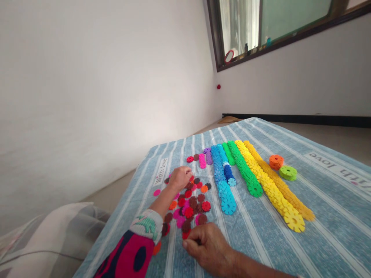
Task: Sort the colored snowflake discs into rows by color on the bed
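Observation:
A loose pile of slotted plastic discs [189, 212] in red, brown, pink, orange and black lies on the cloth between my hands. My left hand [180, 177] is over the far end of the pile, its fingers curled together; what they hold, if anything, is hidden. Close to the near end, my right hand [209, 247] is closed, thumb against the bent fingers. A red disc [186, 234] shows beside its knuckles, and I cannot tell whether they grip it. Right of the pile, overlapping discs form long rows: blue [222, 173], green [245, 170] and yellow [266, 181].
Short rows of pink discs [202, 161] and purple discs [208, 157] lie at the far side. An orange stack [276, 161] and a lime green stack [288, 173] stand to the right. A striped blue cloth [327, 200] covers the table. A white wall [101, 85] rises at the left.

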A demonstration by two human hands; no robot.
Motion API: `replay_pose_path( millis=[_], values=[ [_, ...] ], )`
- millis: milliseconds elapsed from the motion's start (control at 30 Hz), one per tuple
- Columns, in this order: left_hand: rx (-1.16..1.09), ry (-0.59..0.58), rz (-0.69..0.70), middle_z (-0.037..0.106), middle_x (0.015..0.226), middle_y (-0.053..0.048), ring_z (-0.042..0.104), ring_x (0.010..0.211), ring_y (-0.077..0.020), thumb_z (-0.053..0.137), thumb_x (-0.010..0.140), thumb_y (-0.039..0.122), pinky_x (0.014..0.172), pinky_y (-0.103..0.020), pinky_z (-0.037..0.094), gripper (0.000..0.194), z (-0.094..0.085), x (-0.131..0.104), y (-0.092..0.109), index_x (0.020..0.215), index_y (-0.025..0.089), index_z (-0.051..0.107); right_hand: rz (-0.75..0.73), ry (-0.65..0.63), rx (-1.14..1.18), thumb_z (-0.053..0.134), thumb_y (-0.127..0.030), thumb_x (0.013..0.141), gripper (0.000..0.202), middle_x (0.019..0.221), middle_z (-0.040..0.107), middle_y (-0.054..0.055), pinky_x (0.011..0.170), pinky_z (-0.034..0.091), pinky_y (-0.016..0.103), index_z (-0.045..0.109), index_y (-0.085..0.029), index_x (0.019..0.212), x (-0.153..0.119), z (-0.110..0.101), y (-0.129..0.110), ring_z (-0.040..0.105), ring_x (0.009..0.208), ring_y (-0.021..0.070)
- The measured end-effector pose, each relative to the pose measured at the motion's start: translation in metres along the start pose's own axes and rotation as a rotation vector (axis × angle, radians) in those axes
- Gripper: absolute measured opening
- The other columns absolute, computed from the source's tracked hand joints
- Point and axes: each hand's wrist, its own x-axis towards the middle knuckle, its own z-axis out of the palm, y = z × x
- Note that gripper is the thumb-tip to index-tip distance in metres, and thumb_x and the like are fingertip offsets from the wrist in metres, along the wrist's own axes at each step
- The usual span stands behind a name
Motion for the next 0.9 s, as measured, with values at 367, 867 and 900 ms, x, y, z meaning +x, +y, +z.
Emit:
replay_pose_path(
  millis=[367, 867, 900],
  values=[
    [-0.215, -0.228, -0.121, 0.058, 0.059, 0.003, 0.05, 0.056, -0.0109, 0.047, 0.074, 0.023, 0.056, -0.021, 0.033, 0.02, -0.037, -0.12, -0.033, 0.068, 0.017, 0.066, -0.018, -0.035, 0.008, 0.046, -0.027, 0.08, 0.034, 0.048, 0.033, -0.005, 0.045, 0.02, 0.023, 0.037, -0.018, 0.049, -0.005, -0.003, -0.001, 0.03, 0.047, 0.0073],
    [-0.043, -0.168, -0.041, 0.053, 0.073, 0.0, 0.052, 0.069, -0.0128, 0.053, 0.076, 0.024, 0.063, -0.023, 0.032, 0.014, -0.017, -0.139, -0.023, 0.064, 0.019, 0.056, -0.04, -0.063, 0.065, 0.046, -0.036, 0.083, 0.038, 0.05, 0.033, -0.005, 0.047, 0.024, 0.023, 0.038, -0.018, 0.051, -0.012, -0.006, 0.0, 0.031, 0.048, 0.0078],
    [-0.044, -0.172, -0.039, 0.053, 0.073, 0.0, 0.051, 0.069, -0.0128, 0.053, 0.076, 0.024, 0.062, -0.023, 0.032, 0.014, -0.017, -0.139, -0.022, 0.064, 0.019, 0.056, -0.038, -0.066, 0.068, 0.046, -0.036, 0.083, 0.038, 0.05, 0.034, -0.005, 0.047, 0.024, 0.023, 0.038, -0.018, 0.051, -0.012, -0.006, 0.0, 0.031, 0.049, 0.0078]
  ],
)
